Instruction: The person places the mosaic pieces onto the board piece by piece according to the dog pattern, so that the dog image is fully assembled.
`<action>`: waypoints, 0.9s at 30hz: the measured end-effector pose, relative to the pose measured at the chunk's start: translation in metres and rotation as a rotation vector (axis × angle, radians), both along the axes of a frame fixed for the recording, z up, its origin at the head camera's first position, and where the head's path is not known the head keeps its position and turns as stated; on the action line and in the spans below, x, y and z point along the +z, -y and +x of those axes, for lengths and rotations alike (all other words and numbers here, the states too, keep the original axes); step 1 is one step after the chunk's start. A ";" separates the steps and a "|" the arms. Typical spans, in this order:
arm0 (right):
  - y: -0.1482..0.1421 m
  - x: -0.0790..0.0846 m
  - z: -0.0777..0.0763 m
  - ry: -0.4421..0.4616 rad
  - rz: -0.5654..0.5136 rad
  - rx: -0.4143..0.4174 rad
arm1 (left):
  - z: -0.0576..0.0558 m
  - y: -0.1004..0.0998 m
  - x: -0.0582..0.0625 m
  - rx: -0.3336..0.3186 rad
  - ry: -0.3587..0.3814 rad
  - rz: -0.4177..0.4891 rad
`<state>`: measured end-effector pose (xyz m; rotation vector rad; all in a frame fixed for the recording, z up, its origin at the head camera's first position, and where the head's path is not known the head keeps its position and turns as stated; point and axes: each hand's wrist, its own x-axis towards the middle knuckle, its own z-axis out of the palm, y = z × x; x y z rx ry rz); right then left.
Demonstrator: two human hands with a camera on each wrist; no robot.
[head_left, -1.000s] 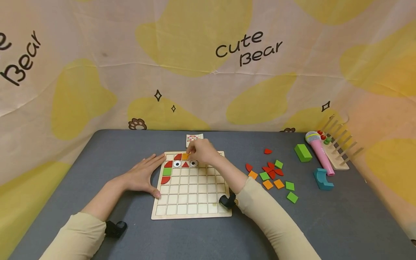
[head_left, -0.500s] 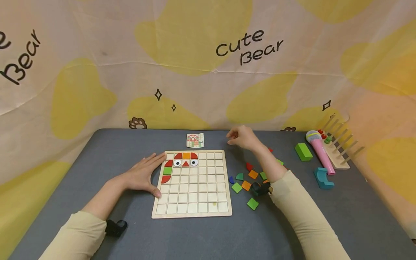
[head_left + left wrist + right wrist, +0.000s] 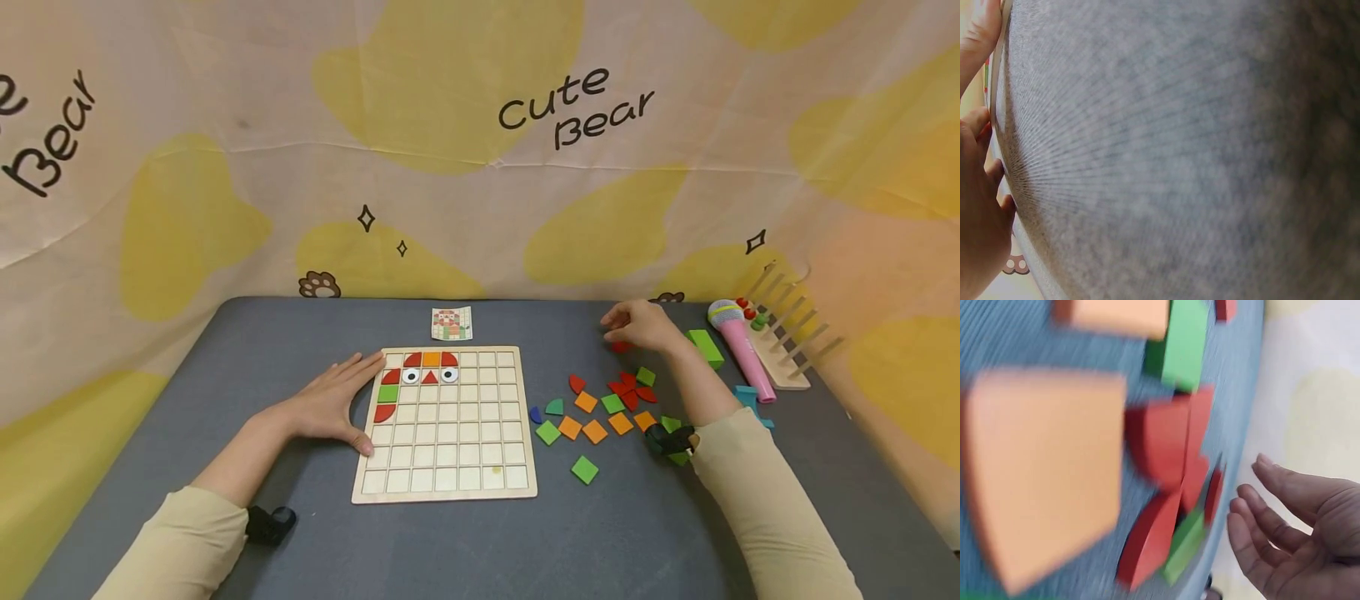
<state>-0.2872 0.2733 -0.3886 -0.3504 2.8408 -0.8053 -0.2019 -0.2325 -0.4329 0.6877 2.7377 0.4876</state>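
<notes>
My left hand [image 3: 326, 404] rests with spread fingers along the left edge of a wooden grid board [image 3: 446, 497]; the left wrist view catches its fingers at the board's side. Near the board's top left lie red quarter-circle tiles [image 3: 385, 413], an orange square tile [image 3: 431, 359], a green square tile [image 3: 387, 393], a red triangle tile [image 3: 429, 378] and two white eye tiles [image 3: 448, 375]. Over at the right, my right hand [image 3: 647, 326] hovers by a lone red tile [image 3: 619, 347]. The right wrist view shows its fingers loosely bent, apart from that tile, holding nothing.
Loose orange [image 3: 595, 431], green [image 3: 585, 470] and red tiles [image 3: 577, 383] are scattered right of the board. Behind it lies a pattern card [image 3: 452, 323]. Farther right are a pink microphone [image 3: 750, 362], a green block [image 3: 704, 349], a teal arch and a pegged wooden rack [image 3: 787, 375].
My right hand has left the board and moved right to the lone red tile. A red quarter-circle tile now sits right of the orange tile in the top row. My left hand stays put.
</notes>
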 end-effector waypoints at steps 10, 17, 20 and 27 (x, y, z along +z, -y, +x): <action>-0.027 -0.004 0.000 0.065 0.062 -0.003 | 0.001 0.000 0.002 -0.008 0.000 0.019; -0.029 -0.005 0.000 0.106 0.048 0.003 | 0.002 -0.001 0.002 -0.002 0.007 0.021; -0.028 -0.007 0.000 0.088 0.067 0.001 | 0.002 -0.001 0.002 0.002 0.009 0.019; -0.023 -0.009 0.000 0.090 0.072 -0.009 | 0.002 -0.001 0.003 -0.004 0.008 0.024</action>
